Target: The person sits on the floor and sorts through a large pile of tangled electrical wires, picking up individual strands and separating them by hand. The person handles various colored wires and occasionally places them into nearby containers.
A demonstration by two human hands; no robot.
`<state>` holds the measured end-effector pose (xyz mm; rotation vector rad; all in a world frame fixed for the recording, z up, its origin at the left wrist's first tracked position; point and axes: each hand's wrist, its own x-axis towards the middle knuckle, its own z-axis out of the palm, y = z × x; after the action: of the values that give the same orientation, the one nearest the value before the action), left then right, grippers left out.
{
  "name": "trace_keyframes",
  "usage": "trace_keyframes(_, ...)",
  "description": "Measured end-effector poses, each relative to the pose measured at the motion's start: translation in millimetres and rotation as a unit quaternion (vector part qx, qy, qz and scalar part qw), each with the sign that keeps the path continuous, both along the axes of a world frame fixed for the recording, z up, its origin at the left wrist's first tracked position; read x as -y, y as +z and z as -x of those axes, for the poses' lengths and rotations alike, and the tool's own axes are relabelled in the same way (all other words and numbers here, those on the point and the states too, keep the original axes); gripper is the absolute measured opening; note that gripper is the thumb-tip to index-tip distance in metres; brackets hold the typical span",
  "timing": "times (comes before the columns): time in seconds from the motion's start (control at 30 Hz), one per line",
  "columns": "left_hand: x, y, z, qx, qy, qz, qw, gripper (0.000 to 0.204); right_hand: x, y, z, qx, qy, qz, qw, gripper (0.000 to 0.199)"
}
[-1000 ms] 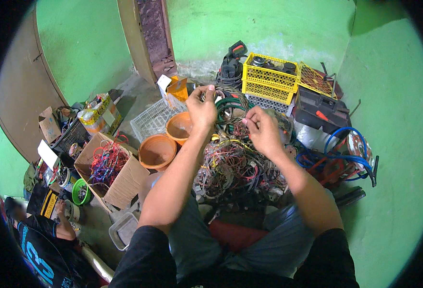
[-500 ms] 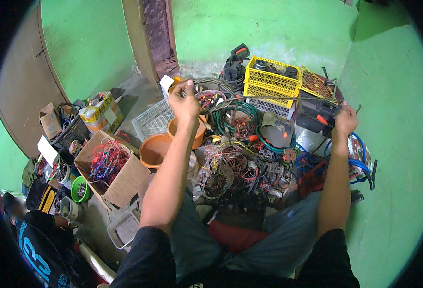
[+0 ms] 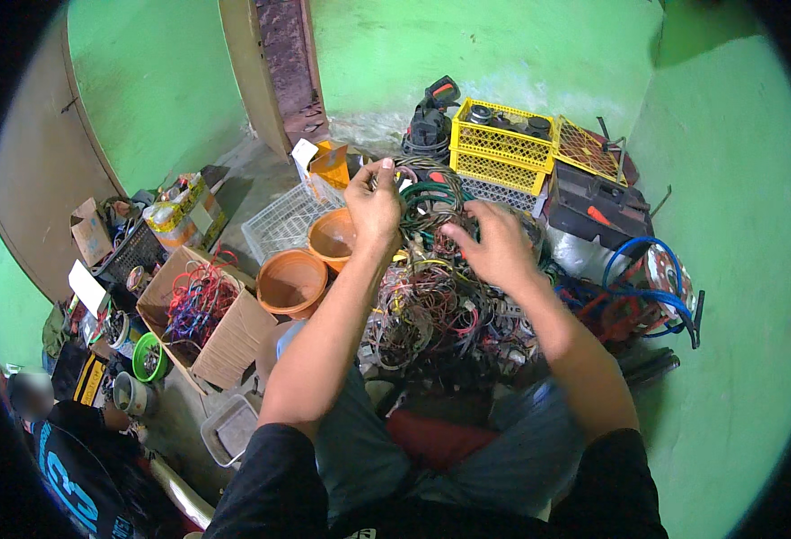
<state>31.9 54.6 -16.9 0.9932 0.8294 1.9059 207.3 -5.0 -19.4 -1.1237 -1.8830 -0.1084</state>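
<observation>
Scanning from the left, a second person in a dark printed shirt [image 3: 72, 476] sits at the lower edge beside a green tub [image 3: 149, 357] of small parts. Next stands an open cardboard box [image 3: 220, 337] holding red and blue wire coils, apparently a collecting place for sorted lengths. Two orange plastic bowls [image 3: 292, 283] sit empty just beside it, near the worker's left arm. The left hand [image 3: 373, 202] is raised over the heap, fingers pressed together at the tips and pinching what looks like a thin wire end [image 3: 394, 175], lifted clear so the strand separates from the mass. The tangled wire pile [image 3: 440, 314] lies on the floor directly before the knees. The right hand [image 3: 494, 242] hovers over it, fingers bent and slightly spread, seemingly steadying or feeling for the same strand; whether it grips anything cannot be told. Farther right, a yellow plastic crate [image 3: 499, 144] holds tools against the green wall, and a blue hose [image 3: 656, 287] lies coiled near the corner.
</observation>
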Motion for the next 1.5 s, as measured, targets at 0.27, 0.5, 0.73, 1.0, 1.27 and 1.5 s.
trace_keyframes(0.27,-21.7,-6.6,35.1,-0.182,0.165,-0.002,0.969,0.027,-1.0,14.9,-14.0,0.093,-0.058,-0.019,0.994,0.011)
trace_keyframes(0.5,-19.8,8.4,57.8,-0.105,0.202,0.046,0.973,0.028,-32.7,28.4,-126.8,-0.109,-0.209,-0.173,0.956,0.025)
trace_keyframes(0.73,-22.1,12.2,83.0,-0.103,0.23,0.027,0.967,0.029,-41.1,16.0,-206.4,-0.204,-0.385,0.056,0.898,0.033)
trace_keyframes(1.0,-3.8,10.9,36.9,-0.043,0.087,0.018,0.995,0.027,-27.4,-11.6,-62.1,-0.029,-0.058,-0.012,0.998,0.036)
trace_keyframes(1.27,0.5,19.6,-0.2,-0.005,0.019,0.021,1.0,0.027,-11.2,-37.2,16.5,0.029,0.017,0.153,0.988,0.024)
trace_keyframes(1.5,-1.8,9.4,8.7,0.076,-0.049,0.021,0.996,0.023,13.1,-20.6,24.2,-0.078,0.046,0.155,0.984,0.031)
